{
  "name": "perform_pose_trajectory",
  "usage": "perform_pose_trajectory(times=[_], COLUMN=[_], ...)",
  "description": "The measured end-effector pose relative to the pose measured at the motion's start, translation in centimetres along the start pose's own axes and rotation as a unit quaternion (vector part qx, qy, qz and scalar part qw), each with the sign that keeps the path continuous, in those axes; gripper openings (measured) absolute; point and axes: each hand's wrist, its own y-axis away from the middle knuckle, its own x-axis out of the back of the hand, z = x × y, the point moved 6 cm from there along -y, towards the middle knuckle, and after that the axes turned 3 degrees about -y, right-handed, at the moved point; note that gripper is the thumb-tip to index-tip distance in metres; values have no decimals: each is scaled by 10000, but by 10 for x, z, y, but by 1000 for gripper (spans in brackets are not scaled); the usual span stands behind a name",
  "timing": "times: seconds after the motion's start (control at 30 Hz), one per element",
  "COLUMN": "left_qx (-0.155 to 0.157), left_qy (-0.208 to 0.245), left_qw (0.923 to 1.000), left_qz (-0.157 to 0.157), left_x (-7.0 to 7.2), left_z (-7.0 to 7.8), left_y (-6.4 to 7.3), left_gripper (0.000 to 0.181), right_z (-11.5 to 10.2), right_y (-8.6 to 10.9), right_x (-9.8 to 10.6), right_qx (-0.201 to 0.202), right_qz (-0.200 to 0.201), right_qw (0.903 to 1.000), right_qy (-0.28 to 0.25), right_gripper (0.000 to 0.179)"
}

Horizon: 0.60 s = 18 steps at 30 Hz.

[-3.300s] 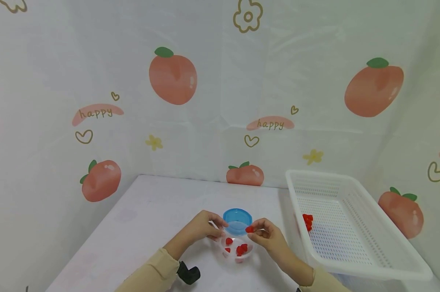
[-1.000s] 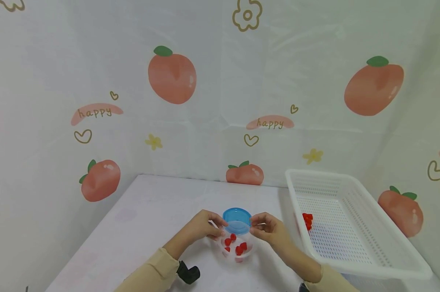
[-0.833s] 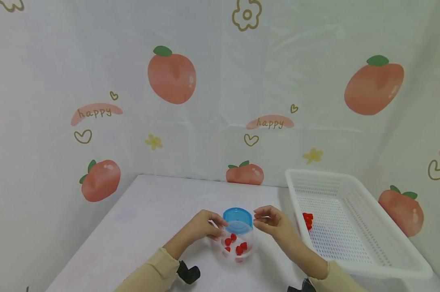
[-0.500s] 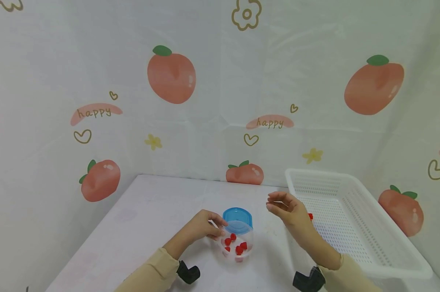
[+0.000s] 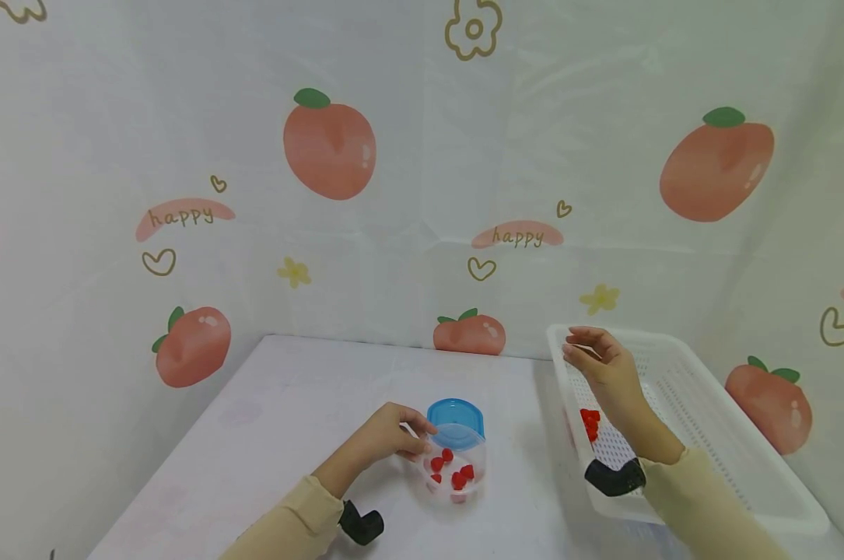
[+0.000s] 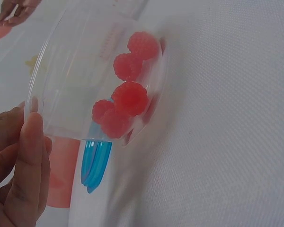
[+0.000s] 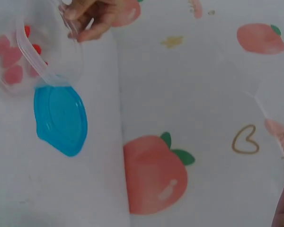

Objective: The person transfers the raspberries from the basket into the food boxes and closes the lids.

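My left hand (image 5: pixel 391 437) pinches the rim of a clear plastic container (image 6: pixel 68 94) on its left side. Several red raspberries (image 6: pixel 128 98) lie at the bottom of it, seen through the wall in the left wrist view. A blue lid (image 5: pixel 455 416) lies on the table just behind the container. Over the left part of a white basket (image 5: pixel 702 424) hovers my right hand (image 5: pixel 612 375), its fingers loosely bent with nothing visible between them. Below that hand, against the basket's left wall, sits a small cluster of red raspberries (image 5: pixel 590 425).
The basket, with perforated floor and high walls, stands on the right of the white table (image 5: pixel 309 389). Behind the table hangs a white cloth (image 5: pixel 407 155) printed with peaches. A black wrist strap piece (image 5: pixel 362 525) shows by the left sleeve.
A raspberry held by my right hand was let go into the container. That hand then moved right and away from me, over the basket. My left hand stayed at the rim.
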Motion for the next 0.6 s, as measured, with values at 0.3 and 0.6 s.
perform_pose_trajectory(times=[0.3, 0.6], left_qx=[60, 204], left_qy=[-56, -126], left_qw=[10000, 9996], left_qz=[42, 130], left_x=[-1, 0], left_z=[0, -1], left_y=[1, 0], left_gripper=[23, 22], right_z=[15, 38], right_y=[-21, -27], right_x=[51, 84], right_qx=[339, -507], right_qz=[298, 256], right_qw=[9989, 9933], right_qy=[-107, 1005], right_gripper=[19, 15])
